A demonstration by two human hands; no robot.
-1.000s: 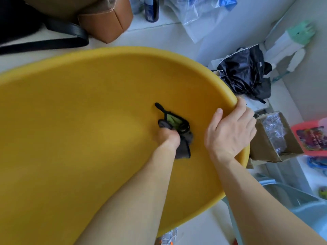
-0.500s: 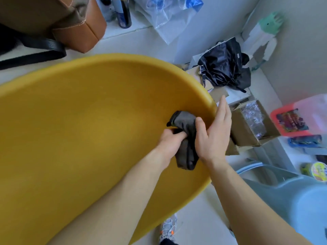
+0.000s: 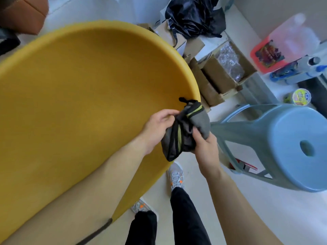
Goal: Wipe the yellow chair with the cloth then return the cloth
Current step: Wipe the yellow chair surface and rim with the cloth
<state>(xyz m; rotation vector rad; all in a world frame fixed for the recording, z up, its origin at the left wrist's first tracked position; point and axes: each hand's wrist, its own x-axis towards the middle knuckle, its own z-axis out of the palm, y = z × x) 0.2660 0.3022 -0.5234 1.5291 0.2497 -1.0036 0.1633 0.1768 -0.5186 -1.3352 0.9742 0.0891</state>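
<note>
Right now both hands are on the cloth point(image 3: 187, 128). It is grey with black trim and a lime stripe, bunched up, with a black cord end poking out at its top.

Left hand point(image 3: 159, 128): fingers curled in, gripping the cloth's left edge. The forearm crosses over the chair point(image 3: 79, 103) seat.

Right hand point(image 3: 205, 144): closed on the cloth's lower right part, thumb on top of the fabric.

Cloth position: at the chair's right rim, its top overlapping the rim in view and its lower end hanging past the edge above the floor. Can't tell whether it actually touches the chair.

The chair is a big yellow shell that fills the left half of the view, with a dark strip at its bottom edge.

Surroundings:
- blue stool point(image 3: 292, 138) just right of the hands, hole in its seat
- open boxes point(image 3: 221, 76) beyond the chair rim, one holding clear plastic wrap
- black bag point(image 3: 192, 15) on top of the stuff behind the boxes
- red-lidded tub point(image 3: 276, 48) far right
- brown bag point(image 3: 23, 13) top left corner
- grey shoes point(image 3: 176, 175) with orange accents and dark trousers point(image 3: 185, 218) below the hands, on a pale floor
</note>
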